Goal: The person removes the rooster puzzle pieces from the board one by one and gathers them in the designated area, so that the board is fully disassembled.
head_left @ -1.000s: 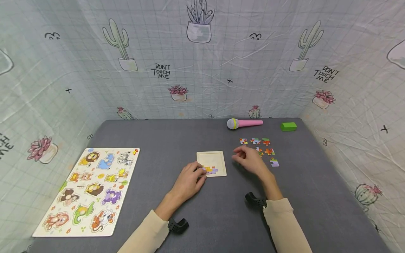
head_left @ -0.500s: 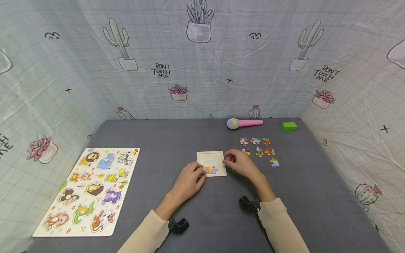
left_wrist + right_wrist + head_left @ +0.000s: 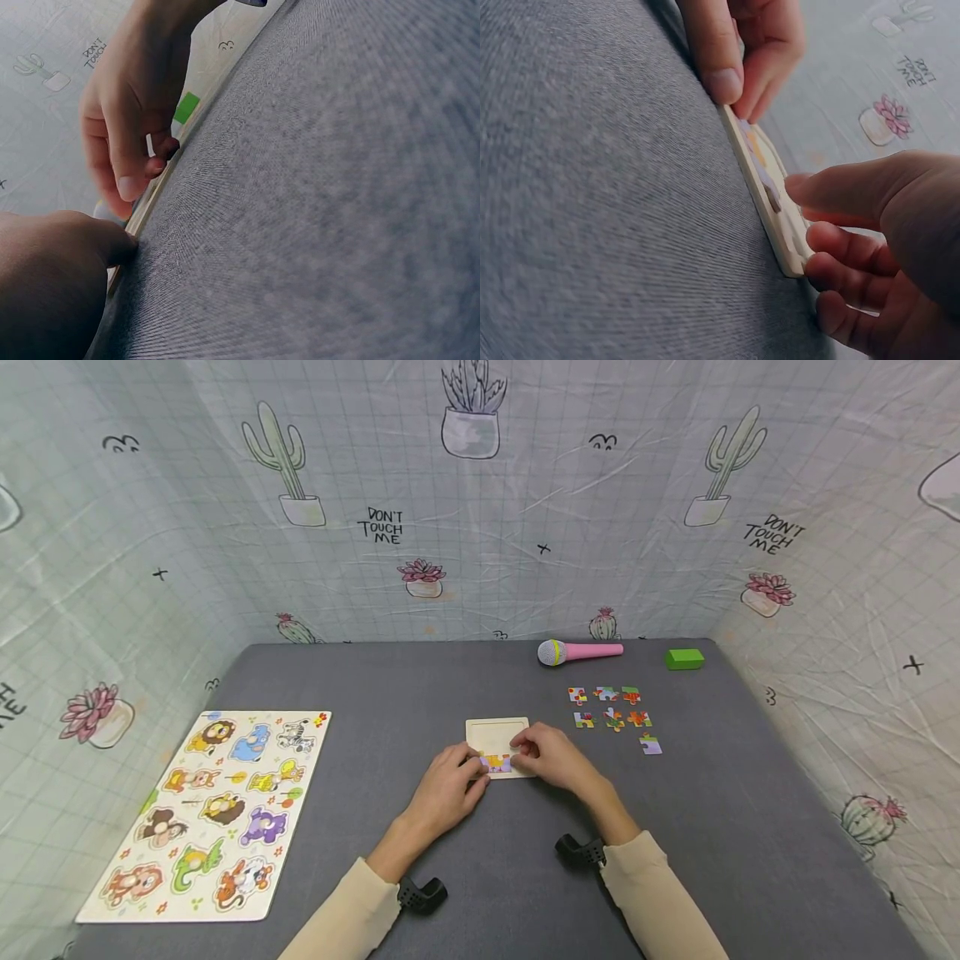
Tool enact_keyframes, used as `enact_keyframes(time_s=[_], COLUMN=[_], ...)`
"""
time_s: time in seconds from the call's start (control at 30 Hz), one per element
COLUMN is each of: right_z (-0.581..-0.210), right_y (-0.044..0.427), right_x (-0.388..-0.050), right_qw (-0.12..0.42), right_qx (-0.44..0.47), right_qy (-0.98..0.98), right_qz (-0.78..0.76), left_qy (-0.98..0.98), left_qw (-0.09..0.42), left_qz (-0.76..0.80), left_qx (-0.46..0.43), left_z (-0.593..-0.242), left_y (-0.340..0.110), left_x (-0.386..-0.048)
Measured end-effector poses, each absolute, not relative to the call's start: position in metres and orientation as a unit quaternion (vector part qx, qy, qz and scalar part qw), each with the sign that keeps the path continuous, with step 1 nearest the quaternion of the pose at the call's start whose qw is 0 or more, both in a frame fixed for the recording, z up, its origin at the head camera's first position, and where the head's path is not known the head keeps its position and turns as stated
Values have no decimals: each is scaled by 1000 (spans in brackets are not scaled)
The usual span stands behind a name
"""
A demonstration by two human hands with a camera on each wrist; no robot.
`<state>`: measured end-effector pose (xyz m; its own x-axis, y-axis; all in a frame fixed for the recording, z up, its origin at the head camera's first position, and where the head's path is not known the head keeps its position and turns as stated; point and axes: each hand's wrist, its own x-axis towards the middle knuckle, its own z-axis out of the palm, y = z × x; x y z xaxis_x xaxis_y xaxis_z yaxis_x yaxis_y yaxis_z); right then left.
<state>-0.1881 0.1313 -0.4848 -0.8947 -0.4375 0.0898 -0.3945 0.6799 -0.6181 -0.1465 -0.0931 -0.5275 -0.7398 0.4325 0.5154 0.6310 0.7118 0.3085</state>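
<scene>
In the head view a small square wooden puzzle tray lies mid-table, with joined purple and orange jigsaw pieces along its near side. My left hand pinches the tray's left edge, its thumb at the near rim in the right wrist view. My right hand is over the tray's right side, thumb and fingertips close to the row's right end. In the right wrist view its thumb is extended and the other fingers are loosely bent. No piece shows between them; the index fingertip is hidden.
Several loose jigsaw pieces lie right of the tray. Behind them are a pink toy microphone and a green block. A large animal puzzle board covers the left. Patterned fabric hangs around the table.
My right hand has moved left from beside the loose pieces to the tray's right side, uncovering a loose piece it hid. My left hand has stayed at the tray's left edge.
</scene>
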Motion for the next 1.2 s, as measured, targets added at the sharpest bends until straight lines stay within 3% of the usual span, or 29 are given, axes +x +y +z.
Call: enact_keyframes(time_s=[0.73,1.2], right_z=[-485,-485], right_y=[122,122], right_x=[-183,-182], right_qw=[85,76], right_qx=[-222,-223], right_qy=[923,922], right_qz=[-302,-308], left_qy=[-898,-898], left_qw=[220,216], left_qz=[-238,-240], left_qx=[-298,-299], left_z=[-530,-530], left_y=[-94,-94], left_x=[-148,-148])
